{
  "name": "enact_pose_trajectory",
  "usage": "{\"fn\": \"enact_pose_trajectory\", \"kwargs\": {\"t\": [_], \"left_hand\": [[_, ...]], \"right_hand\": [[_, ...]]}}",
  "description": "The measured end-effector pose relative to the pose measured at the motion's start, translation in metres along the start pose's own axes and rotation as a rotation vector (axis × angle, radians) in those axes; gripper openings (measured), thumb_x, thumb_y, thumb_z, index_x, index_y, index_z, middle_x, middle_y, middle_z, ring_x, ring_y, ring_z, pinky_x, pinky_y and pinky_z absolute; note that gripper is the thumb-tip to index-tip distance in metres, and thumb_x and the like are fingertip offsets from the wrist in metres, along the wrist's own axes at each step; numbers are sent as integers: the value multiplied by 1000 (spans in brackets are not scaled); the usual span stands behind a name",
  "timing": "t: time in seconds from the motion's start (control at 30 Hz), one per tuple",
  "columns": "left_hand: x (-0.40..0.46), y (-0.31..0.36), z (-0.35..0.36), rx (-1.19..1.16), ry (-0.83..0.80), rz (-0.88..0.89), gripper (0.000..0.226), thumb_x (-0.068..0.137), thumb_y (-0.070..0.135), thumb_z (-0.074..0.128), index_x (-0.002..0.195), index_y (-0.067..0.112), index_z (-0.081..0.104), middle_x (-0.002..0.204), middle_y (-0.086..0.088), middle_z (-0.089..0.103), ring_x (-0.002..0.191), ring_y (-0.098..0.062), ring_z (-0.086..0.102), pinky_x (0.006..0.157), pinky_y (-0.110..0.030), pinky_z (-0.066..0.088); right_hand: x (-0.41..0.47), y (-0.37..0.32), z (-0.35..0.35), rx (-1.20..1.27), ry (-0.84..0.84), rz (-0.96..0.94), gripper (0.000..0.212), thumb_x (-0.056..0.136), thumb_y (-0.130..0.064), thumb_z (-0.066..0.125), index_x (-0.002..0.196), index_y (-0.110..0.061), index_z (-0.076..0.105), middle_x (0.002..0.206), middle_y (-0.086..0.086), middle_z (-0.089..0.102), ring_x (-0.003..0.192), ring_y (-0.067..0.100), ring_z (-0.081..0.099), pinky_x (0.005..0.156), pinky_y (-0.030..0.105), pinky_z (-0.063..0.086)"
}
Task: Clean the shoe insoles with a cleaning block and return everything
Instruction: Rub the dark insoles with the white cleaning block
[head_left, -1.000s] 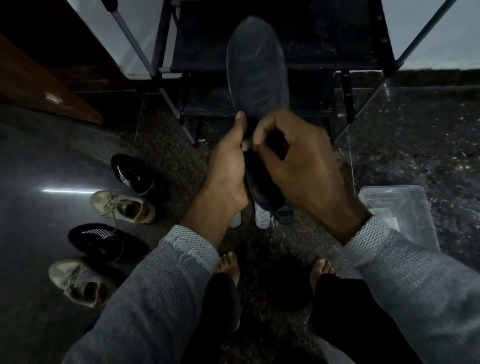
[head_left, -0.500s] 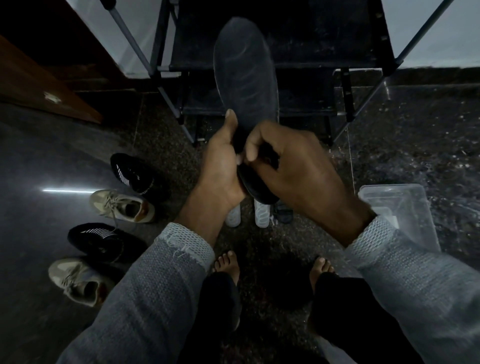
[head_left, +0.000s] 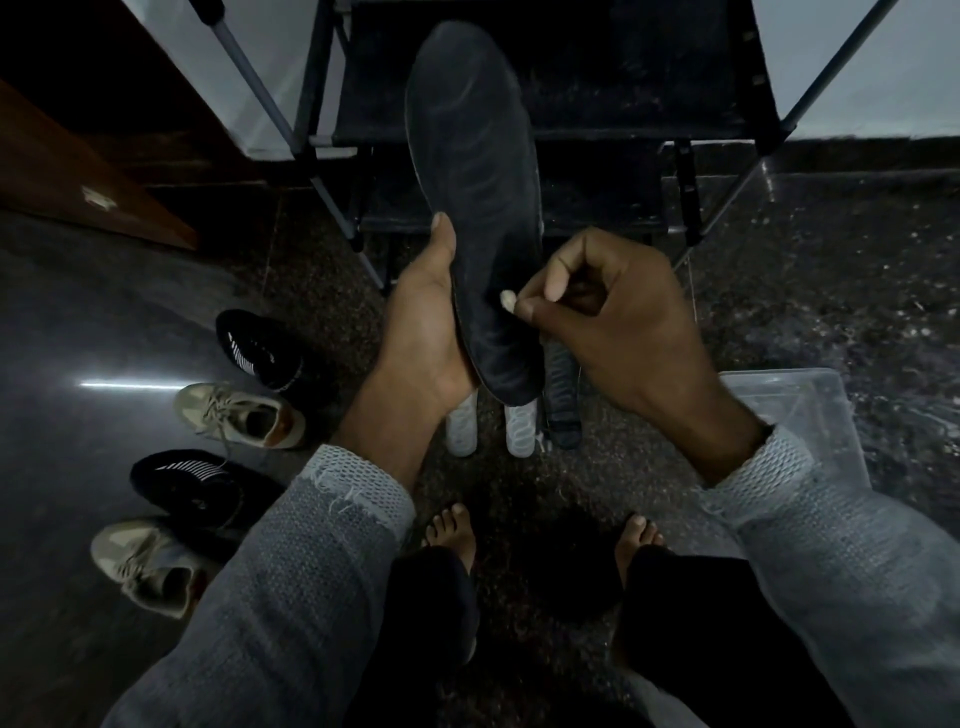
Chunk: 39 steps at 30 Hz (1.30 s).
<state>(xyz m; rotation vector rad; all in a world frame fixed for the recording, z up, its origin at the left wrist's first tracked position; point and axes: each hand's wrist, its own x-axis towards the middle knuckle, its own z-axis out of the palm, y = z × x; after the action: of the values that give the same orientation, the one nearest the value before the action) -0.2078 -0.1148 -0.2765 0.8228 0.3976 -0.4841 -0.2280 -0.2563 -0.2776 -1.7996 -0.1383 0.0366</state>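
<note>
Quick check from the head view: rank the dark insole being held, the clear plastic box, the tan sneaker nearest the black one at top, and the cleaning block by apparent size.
1. dark insole, though it is held nearer the camera
2. clear plastic box, partly hidden by a sleeve, so unsure against the insole
3. tan sneaker
4. cleaning block, smallest

both arms reach forward in grey sleeves, forearms bare past the cuffs. the left hand (head_left: 423, 332) is palm-up, thumb stretched upward along the insole (head_left: 475, 197) it cradles. the right hand (head_left: 613, 317) is curled, pinching a small pale cleaning block (head_left: 507, 300) at its fingertips.
</note>
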Motion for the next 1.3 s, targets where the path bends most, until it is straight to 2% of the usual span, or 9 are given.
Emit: {"fn": "enact_pose_trajectory", "kwargs": {"t": [0.2, 0.4, 0.5, 0.67, 0.8, 0.97, 1.13, 1.2, 1.3], "left_hand": [[-1, -4, 6, 30, -21, 63, 54, 104, 45, 26, 123, 6, 58, 115, -10, 67, 108, -22, 63, 100, -33, 48], [0, -9, 5, 1, -32, 39, 51, 104, 42, 27, 125, 6, 56, 112, -9, 67, 104, -20, 64, 95, -30, 52], [0, -7, 5, -32, -7, 32, 52, 104, 45, 28, 120, 6, 58, 107, -10, 68, 97, -21, 65, 92, -31, 52], [-1, -3, 2, -64, 49, 58, 58, 102, 48, 32, 133, 4, 53, 126, -16, 61, 110, -26, 61, 96, -35, 53], [-5, -6, 4, -27, 27, 40, 53, 103, 47, 31, 119, 5, 59, 79, -7, 71, 77, -17, 70, 78, -31, 58], [-5, -1, 4, -41, 66, 62, 52, 103, 46, 30, 110, 7, 63, 94, -9, 72, 84, -18, 69, 85, -31, 56], [-11, -4, 9, 32, 114, 89, 51, 104, 42, 32, 85, 7, 64, 49, -2, 62, 50, -11, 64, 55, -22, 56], [-12, -6, 11, 25, 63, 70, 56, 104, 43, 29, 83, 7, 66, 53, -2, 64, 59, -13, 68, 64, -25, 59], [-11, -3, 10, -23, 47, 55, 52, 104, 45, 26, 104, 9, 63, 86, -6, 73, 85, -18, 70, 85, -31, 56]], "right_hand": [[4, -2, 0, -4, 97, -9, 24, 82, -5, 74, 73, -12, 53, 80, 6, 70, 77, 14, 70, 74, 31, 58], [2, -3, 4, -113, 138, -59, 20, 85, -5, 71, 75, -11, 54, 79, 3, 68, 78, 11, 67, 73, 24, 56], [1, -3, 7, -289, 166, -114, 21, 86, -3, 67, 76, -17, 54, 81, -3, 67, 86, 13, 66, 72, 32, 57], [-8, -7, 19, -293, 58, -154, 24, 85, 3, 61, 77, -17, 53, 79, -4, 66, 84, 12, 68, 68, 41, 56], [-3, -8, 22, -285, 102, -190, 19, 86, 2, 62, 78, -13, 54, 79, 0, 66, 81, 15, 67, 67, 41, 55], [-5, -10, 15, -275, 115, -155, 18, 89, -1, 64, 79, -13, 53, 81, -3, 68, 85, -3, 67, 69, 29, 57], [-9, -16, 28, -279, 66, -186, 19, 88, -2, 63, 79, -16, 53, 76, 0, 66, 75, 12, 67, 64, 37, 54], [-4, -15, 26, -273, 113, -186, 16, 87, -3, 63, 80, -14, 54, 77, 2, 66, 75, 17, 66, 65, 41, 54], [-1, -13, 19, -306, 158, -170, 16, 88, -4, 62, 81, -14, 53, 78, 0, 66, 77, 14, 67, 65, 41, 55]]}}
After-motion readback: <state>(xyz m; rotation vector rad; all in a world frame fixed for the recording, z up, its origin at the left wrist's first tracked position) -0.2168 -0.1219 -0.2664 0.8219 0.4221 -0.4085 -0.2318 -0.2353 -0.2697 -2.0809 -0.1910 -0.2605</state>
